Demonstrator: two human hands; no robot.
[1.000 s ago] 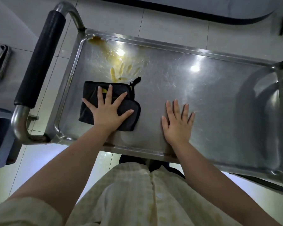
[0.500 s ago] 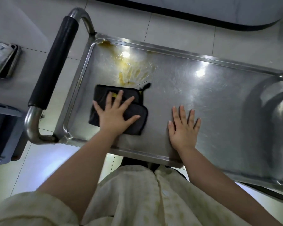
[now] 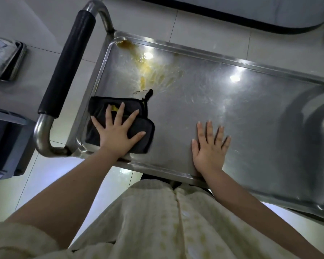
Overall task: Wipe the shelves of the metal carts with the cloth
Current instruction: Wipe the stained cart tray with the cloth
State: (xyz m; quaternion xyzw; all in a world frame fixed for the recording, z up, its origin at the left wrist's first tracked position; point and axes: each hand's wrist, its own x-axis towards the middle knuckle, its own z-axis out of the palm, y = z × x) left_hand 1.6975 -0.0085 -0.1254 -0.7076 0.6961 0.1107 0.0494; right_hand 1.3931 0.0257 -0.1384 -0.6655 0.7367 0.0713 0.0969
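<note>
Left hand [image 3: 117, 133] flat on cloth [image 3: 138, 136]; shelf [image 3: 251, 113] stained.

Single head-worn wide-angle view, looking steeply down from close above the cart shelf [image 3: 232, 113], cart handle [image 3: 67, 64] at 10 o'clock, tiled floor [image 3: 204, 28] at 12, wearer's own shirt [image 3: 157, 221] at 6

left hand [image 3: 118, 135] on cloth [image 3: 120, 124] (shelf's [image 3: 251, 118] left end) | right hand [image 3: 209, 146] flat on shelf — spill [image 3: 148, 71] behind cloth
</note>
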